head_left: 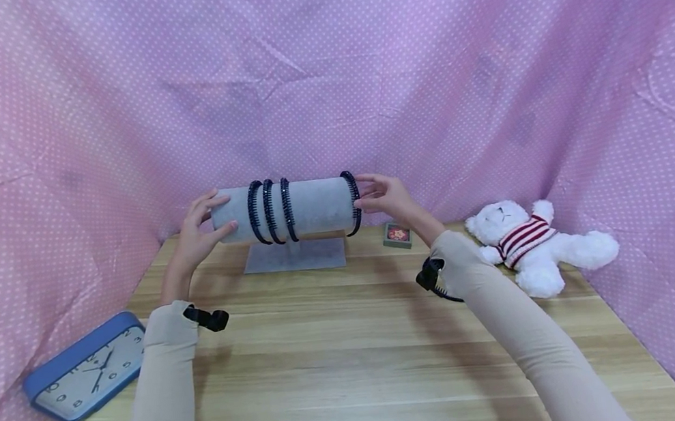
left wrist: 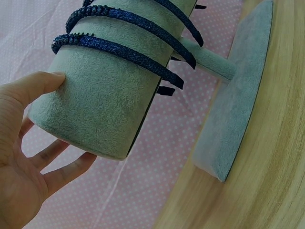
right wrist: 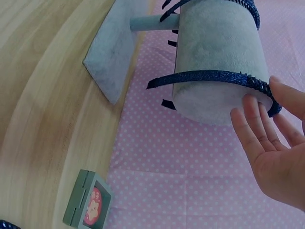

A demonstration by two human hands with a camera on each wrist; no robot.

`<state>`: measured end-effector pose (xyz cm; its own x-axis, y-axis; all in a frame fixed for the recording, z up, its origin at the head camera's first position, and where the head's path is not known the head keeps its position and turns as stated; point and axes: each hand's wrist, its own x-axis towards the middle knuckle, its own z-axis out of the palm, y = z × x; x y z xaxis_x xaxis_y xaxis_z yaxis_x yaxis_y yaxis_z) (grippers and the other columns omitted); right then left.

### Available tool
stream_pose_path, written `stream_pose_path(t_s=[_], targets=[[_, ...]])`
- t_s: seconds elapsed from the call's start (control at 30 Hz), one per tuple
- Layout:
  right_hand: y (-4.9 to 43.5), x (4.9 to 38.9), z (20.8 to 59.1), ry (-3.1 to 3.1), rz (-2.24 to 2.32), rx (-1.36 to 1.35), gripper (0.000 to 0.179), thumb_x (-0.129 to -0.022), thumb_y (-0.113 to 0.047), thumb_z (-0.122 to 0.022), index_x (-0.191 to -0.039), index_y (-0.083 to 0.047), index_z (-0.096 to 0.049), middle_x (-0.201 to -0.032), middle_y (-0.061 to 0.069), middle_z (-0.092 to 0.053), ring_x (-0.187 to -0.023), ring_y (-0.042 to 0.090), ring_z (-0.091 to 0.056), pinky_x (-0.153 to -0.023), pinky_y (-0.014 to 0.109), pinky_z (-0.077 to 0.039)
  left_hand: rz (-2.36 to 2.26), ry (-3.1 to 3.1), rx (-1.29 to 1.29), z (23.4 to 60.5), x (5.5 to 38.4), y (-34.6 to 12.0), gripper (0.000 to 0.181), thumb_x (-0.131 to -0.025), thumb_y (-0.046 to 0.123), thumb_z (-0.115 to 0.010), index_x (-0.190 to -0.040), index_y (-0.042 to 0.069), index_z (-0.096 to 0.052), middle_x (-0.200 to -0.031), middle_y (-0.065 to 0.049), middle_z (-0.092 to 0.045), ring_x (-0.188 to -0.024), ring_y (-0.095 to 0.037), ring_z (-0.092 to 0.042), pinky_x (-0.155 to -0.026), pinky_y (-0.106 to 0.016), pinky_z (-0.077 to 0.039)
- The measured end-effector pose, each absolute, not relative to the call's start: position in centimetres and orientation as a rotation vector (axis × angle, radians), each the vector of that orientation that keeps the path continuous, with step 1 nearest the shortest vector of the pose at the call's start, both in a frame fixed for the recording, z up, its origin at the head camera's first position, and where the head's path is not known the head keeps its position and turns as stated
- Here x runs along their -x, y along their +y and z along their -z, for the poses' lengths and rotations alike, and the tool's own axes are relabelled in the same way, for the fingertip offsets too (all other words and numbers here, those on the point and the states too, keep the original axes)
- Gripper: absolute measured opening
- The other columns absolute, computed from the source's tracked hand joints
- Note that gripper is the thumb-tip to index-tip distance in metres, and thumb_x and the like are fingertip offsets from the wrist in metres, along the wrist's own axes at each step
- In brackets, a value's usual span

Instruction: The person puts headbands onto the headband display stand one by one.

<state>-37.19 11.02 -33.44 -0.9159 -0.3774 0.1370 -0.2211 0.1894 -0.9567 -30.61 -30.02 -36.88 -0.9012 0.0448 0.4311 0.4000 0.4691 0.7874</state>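
A grey plush headband stand (head_left: 318, 205), a horizontal roll on a flat base, stands at the back of the table. Three dark, glittery headbands (head_left: 287, 209) arch over its left half. My left hand (head_left: 195, 236) holds the roll's left end; in the left wrist view the thumb (left wrist: 55, 80) lies on the plush and fingertips touch the end's rim. At the right end, my right hand (head_left: 388, 198) pinches another dark headband (right wrist: 205, 76) by its beaded top. That headband sits round the roll's edge, its two tips sticking out past the plush.
One more dark headband (head_left: 448, 295) lies on the wooden table, partly hidden under the right wrist. A small green-framed box (head_left: 398, 236) is right of the stand. A white teddy bear (head_left: 532, 238) lies at the right, a blue clock (head_left: 88, 367) at the left. Pink dotted cloth (head_left: 322, 68) surrounds the table.
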Motion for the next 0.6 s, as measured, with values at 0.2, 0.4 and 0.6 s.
stream_pose_path(t_s=[0.2, 0.4, 0.6], targets=[[11.2, 37.6, 33.0, 2.326, 1.806, 0.587, 0.051, -0.097, -0.009, -0.069, -0.145, -0.004, -0.054, -0.139, 0.024, -0.060, -0.122, 0.032, -0.063, -0.106, 0.045, -0.053, 1.415, -2.368, 0.387, 36.9, 30.5, -30.0, 0.054, -0.094, 0.009, -0.072, -0.146, 0.006, -0.054, -0.166, -0.011, -0.028, -0.145, -0.036, -0.031, -0.117, -0.056, -0.031], [11.2, 38.5, 32.4, 2.328, 1.817, 0.570, 0.044, -0.098, -0.011, -0.068, -0.140, -0.002, -0.059, -0.140, 0.021, -0.062, -0.122, 0.029, -0.064, -0.108, 0.045, -0.052, 1.402, -2.365, 0.392, 36.9, 30.5, -30.0, 0.055, -0.094, 0.008, -0.072, -0.146, 0.005, -0.053, -0.166, -0.013, -0.027, -0.145, -0.038, -0.031, -0.117, -0.059, -0.030], [11.3, 39.5, 31.7, 2.271, 1.737, 0.688, 0.062, -0.096, 0.003, -0.066, -0.153, -0.003, -0.044, -0.155, 0.020, -0.048, -0.141, 0.036, -0.049, -0.115, 0.046, -0.045, 1.423, -2.366, 0.376, 36.7, 30.4, -29.9, 0.055, -0.094, 0.007, -0.072, -0.145, 0.005, -0.054, -0.166, -0.011, -0.027, -0.145, -0.036, -0.032, -0.117, -0.057, -0.031]])
